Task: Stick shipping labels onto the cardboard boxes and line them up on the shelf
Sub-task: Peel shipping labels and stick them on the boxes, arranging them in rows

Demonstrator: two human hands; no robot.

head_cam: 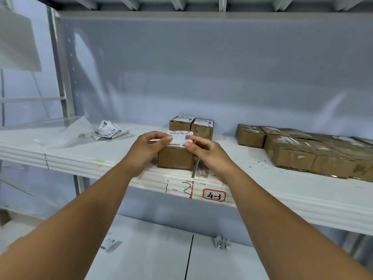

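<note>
Head view: the only view.
Grip: your left hand point(148, 147) pinches the shipping label point(179, 138) at its 9 o'clock end, and your right hand point(206, 153) pinches its 3 o'clock end.
Axis: the label's long side runs 9 to 3, with both hands equally near.
Relation: the label lies over the top of the front cardboard box point(175, 159) at the shelf point(121, 168) edge. You can't tell if it is stuck down.
Count: one held label and one box under it. Two labelled boxes point(180, 123) are at 12. The row of boxes point(292, 156) at 3 can't be counted. The heap of label sheets point(109, 131) is at 10.
</note>
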